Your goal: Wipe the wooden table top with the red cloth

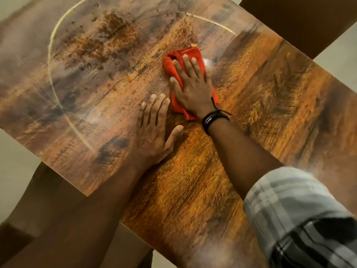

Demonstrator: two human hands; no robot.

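The right grip [190,88], fingers straight and spread, presses flat on the crumpled red cloth [173,57] beneath it on the brown wood-grain bench [260,105]. The left grip [152,130] lies flat just beside, holding nothing.

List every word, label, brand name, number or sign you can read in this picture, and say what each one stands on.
No readable text anywhere.
red cloth: a small pale tab on its far edge, too blurred to read, if it bears writing at all.
wooden table top: only grain, stains and a pale ring mark.
wristband and checked sleeve: no lettering visible.
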